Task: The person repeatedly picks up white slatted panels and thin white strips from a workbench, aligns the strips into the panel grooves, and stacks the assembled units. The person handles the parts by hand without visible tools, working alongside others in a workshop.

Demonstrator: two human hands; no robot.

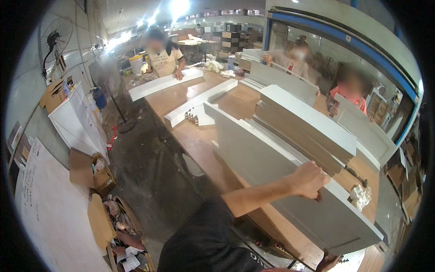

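A long white panel (272,170) stands on its long edge, tilted, along the near side of the wooden worktable (186,136). My left hand (310,180) is closed over its top edge toward the right end, the forearm reaching across from a black sleeve. Low down by the panel's bottom edge, a dark shape that looks like part of my right hand (329,262) shows in shadow; its fingers are mostly hidden. Behind the panel lies a stack of white-topped boards (308,120) with brown edges.
White slotted strips (199,103) lie farther left. A hammer (356,175) and crumpled wrapping (361,197) rest beyond the panel. Across the table one person handles a curved white board (165,84); two others hold panels at the right. A white cabinet (78,119) and open cartons stand left.
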